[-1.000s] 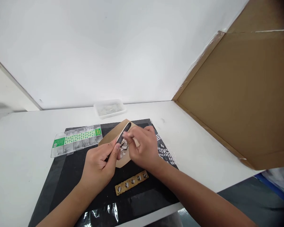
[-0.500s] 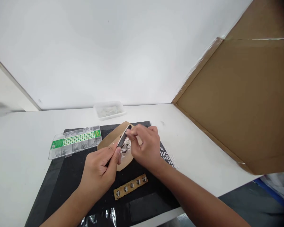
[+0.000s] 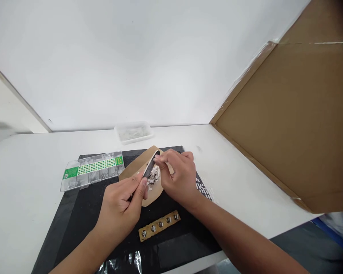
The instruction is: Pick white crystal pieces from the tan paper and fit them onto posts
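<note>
A narrow dark file with a pale edge (image 3: pixel 150 166) is pinched between the thumb and fingers of my left hand (image 3: pixel 124 201), tilted up to the right. My right hand (image 3: pixel 177 175) is closed at the file's upper end, its thumb and index fingertips pressed together. Whatever small thing lies between those fingertips is too small to name. Behind and below both hands lies an open brown paper piece (image 3: pixel 153 198), with a heap of small whitish chips (image 3: pixel 154 176) on it.
A wooden strip with several metal pieces (image 3: pixel 159 226) lies on the black mat (image 3: pixel 85 213). A compartment box with green label (image 3: pixel 93 170) is at left, a translucent tray (image 3: pixel 134 133) behind. Small white pieces (image 3: pixel 203 189) lie right. Cardboard (image 3: pixel 288 114) stands at right.
The view has shifted slightly, so everything appears a little further right. Both hands keep nearly the same pose around the file.
</note>
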Available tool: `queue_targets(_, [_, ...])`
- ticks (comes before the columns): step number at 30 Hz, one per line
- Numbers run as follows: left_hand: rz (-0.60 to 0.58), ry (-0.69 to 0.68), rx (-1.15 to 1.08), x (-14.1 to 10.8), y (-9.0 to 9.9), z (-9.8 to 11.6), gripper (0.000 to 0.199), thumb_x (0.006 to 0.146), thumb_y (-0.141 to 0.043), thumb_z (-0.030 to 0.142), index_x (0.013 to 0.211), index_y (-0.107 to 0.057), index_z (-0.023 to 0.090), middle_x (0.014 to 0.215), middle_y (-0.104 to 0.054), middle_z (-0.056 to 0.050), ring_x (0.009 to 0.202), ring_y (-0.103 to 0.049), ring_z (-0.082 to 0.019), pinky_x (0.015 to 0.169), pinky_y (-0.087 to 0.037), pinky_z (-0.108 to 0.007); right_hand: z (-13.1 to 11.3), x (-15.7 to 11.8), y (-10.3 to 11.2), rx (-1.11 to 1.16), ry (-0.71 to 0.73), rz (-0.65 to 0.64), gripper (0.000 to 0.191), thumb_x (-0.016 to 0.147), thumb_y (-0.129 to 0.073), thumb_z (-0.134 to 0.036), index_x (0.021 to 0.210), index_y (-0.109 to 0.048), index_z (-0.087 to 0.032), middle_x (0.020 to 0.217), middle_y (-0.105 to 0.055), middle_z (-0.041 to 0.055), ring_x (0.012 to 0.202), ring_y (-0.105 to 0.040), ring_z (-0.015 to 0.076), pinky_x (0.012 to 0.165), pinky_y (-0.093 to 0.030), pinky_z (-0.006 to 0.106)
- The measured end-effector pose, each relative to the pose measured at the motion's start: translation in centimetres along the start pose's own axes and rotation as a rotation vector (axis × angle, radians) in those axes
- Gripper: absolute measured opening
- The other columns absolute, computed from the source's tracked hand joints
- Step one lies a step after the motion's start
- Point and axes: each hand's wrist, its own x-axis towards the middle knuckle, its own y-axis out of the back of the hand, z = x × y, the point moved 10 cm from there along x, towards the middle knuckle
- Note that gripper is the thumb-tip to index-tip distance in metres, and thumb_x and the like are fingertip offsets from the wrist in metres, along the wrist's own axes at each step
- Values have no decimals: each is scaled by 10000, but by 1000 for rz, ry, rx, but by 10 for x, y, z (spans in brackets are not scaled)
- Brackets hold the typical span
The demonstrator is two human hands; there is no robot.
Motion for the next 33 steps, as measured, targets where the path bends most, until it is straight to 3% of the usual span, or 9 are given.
queue_targets(3, [-5, 14, -3, 0, 0, -2, 365, 996, -519, 261, 644, -562, 176, 578, -514, 38, 517, -492, -80, 557, -388, -227, -5, -2, -7, 35, 37, -68, 228, 969, -558, -175, 744, -538, -208, 702, -673, -31, 630, -597, 122, 718, -297, 353])
queue_targets(8, [65, -58, 33, 2, 6, 3, 307, 984, -543, 233, 691, -608, 170, 612, -565, 26, 556, -536, -89, 574, -414, -222, -2, -4, -3, 183, -3, -45, 155, 963, -601, -193, 811, -605, -220, 758, -706, -30, 687, -649, 134, 742, -343, 362])
queue_targets(12, [126, -112, 123, 3, 11, 6, 183, 983, -548, 213, 972, -728, 182, 688, -622, 11, 620, -580, -109, 614, -452, -224, 18, -6, -9, 441, -193, -90, 28, 938, -670, -254, 911, -668, -254, 874, -724, -6, 807, -683, 163, 782, -459, 357])
queue_targets(15, [155, -133, 160, 2, 13, 6, 290, 984, -547, 204, 1237, -687, 213, 813, -686, -10, 724, -631, -128, 704, -500, -236, 36, -14, -26, 786, -425, -151, 80, 910, -712, -301, 919, -656, -245, 845, -692, 0, 782, -687, 162, 735, -540, 331])
queue_targets(17, [158, -135, 175, 1, 13, 3, 343, 984, -548, 210, 1309, -656, 233, 870, -700, -20, 763, -642, -135, 727, -513, -248, 41, -18, -37, 964, -525, -183, 117, 889, -739, -304, 911, -644, -239, 825, -679, -7, 777, -689, 153, 728, -559, 314])
queue_targets(22, [147, -103, 197, 2, 11, -4, 349, 996, -540, 231, 1326, -650, 248, 840, -683, -18, 735, -622, -134, 686, -506, -257, 40, -17, -42, 1147, -512, -201, 147, 847, -785, -235, 881, -642, -246, 832, -651, -36, 764, -689, 122, 741, -577, 291])
queue_targets(26, [134, -83, 198, 2, 11, -4, 367, 996, -546, 268, 1354, -625, 246, 913, -696, -37, 803, -638, -153, 738, -528, -283, 36, -11, -34, 1093, -413, -185, 117, 858, -767, -223, 873, -656, -254, 822, -645, -33, 739, -687, 132, 721, -584, 317])
queue_targets(30, [60, -52, 182, 3, 5, -6, 399, 1013, -520, 303, 1403, -577, 243, 1068, -697, -72, 976, -648, -192, 878, -541, -343, 25, -6, -15, 786, -254, -168, 70, 875, -738, -206, 851, -684, -245, 930, -680, 23, 788, -651, 149, 590, -515, 282])
queue_targets(33, [54, -79, 194, 4, 5, -4, 403, 1035, -469, 277, 1429, -550, 255, 1072, -689, -72, 970, -648, -185, 859, -540, -330, 20, -6, -6, 609, -205, -152, 75, 888, -717, -215, 827, -678, -234, 978, -688, 46, 766, -632, 154, 501, -443, 266])
